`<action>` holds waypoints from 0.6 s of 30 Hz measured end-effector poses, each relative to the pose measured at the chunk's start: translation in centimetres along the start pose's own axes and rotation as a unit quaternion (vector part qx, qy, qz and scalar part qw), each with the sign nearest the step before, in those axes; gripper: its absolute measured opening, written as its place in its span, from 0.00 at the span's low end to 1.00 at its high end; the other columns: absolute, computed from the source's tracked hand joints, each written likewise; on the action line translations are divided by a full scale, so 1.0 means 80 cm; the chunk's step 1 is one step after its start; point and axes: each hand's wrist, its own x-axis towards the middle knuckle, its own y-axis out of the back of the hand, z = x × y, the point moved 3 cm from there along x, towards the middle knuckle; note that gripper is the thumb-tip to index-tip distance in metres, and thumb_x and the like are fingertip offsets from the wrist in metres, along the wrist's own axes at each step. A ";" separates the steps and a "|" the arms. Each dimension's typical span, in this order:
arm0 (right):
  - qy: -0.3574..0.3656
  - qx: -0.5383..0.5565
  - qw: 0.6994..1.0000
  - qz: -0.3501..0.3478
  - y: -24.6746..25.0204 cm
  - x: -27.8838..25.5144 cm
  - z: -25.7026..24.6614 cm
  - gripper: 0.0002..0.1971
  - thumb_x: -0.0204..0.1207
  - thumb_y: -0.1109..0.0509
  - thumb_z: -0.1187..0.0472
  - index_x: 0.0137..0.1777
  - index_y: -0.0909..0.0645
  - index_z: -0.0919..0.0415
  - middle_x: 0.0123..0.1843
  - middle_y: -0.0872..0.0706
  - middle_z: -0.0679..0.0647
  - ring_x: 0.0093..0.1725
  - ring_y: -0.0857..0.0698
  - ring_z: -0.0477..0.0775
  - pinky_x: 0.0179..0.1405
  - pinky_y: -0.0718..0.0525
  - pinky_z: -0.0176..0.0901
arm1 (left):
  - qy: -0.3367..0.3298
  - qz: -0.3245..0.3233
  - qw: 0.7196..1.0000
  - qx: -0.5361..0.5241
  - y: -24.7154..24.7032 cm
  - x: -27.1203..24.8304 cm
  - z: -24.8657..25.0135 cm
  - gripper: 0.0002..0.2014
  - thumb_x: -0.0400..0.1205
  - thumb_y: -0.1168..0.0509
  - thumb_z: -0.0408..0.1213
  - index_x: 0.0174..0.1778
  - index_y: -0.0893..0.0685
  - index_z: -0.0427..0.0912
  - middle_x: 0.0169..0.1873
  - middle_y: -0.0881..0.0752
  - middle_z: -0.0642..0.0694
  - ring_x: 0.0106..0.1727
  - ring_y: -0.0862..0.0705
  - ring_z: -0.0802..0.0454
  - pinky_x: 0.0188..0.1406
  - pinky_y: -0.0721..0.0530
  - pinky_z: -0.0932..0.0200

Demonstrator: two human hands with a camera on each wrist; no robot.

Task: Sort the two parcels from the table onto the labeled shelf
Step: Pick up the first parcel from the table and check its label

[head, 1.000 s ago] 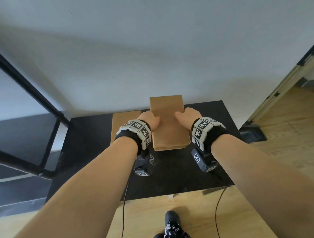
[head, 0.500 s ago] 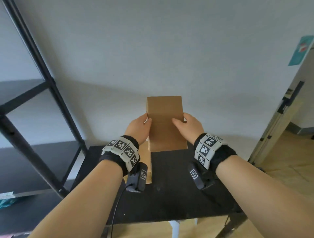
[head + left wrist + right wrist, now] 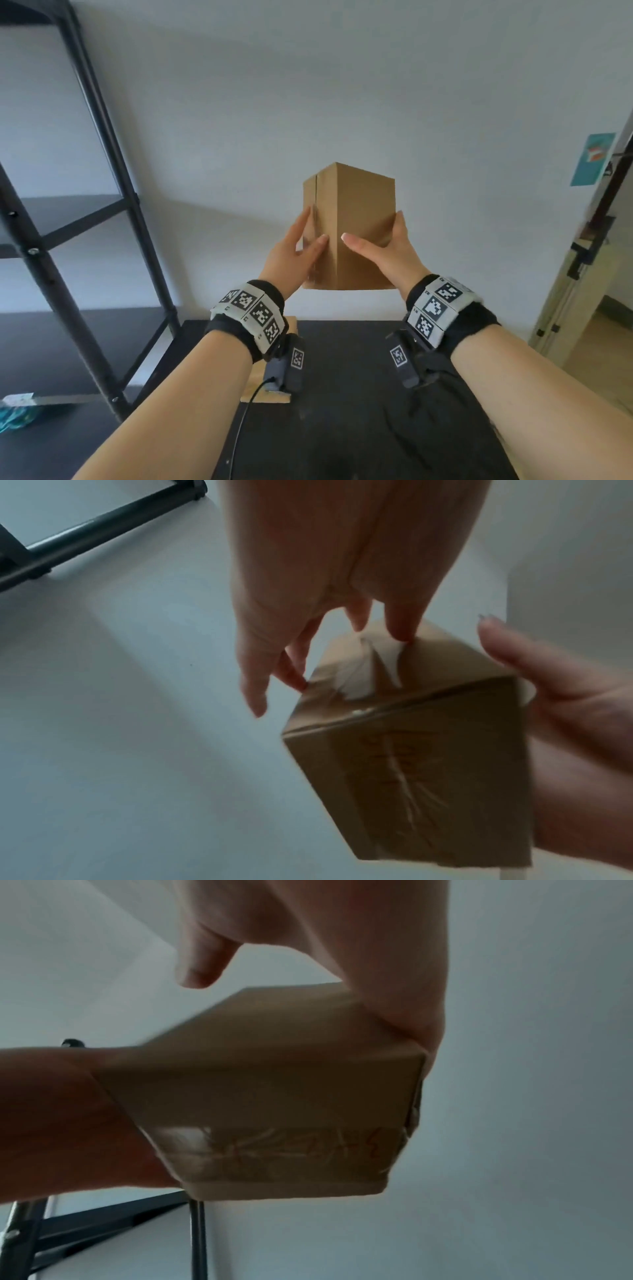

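A brown cardboard parcel [image 3: 363, 226] stands upright in the air above the black table [image 3: 342, 394], one vertical edge turned toward me. My left hand [image 3: 301, 246] holds its left side, thumb on the near face. My right hand [image 3: 387, 250] grips the right side, thumb in front. In the left wrist view the parcel [image 3: 411, 764] shows a taped face; the right wrist view shows the parcel [image 3: 274, 1091] with red handwriting under the tape. A second, flat cardboard parcel [image 3: 265, 397] lies on the table, mostly hidden under my left wrist.
A black metal shelf unit [image 3: 85, 205] with several levels stands to the left. A white label [image 3: 17, 399] and a teal item [image 3: 13, 419] sit on its lower level. The white wall is close behind. A door frame [image 3: 582, 274] is at the right.
Both hands lifted the parcel off the table to chest height and turned it so a vertical edge faces me. The view rose with it, bringing the shelf into sight.
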 end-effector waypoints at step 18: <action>-0.027 0.180 0.979 -0.090 0.000 -0.002 -0.009 0.33 0.71 0.29 0.47 0.77 0.30 0.47 0.66 0.16 0.52 0.62 0.16 0.54 0.53 0.14 0.49 | 0.236 -0.113 0.939 -0.223 -0.015 -0.003 0.001 0.47 0.62 0.43 0.78 0.75 0.32 0.54 0.70 0.20 0.41 0.71 0.22 0.33 0.70 0.29 0.25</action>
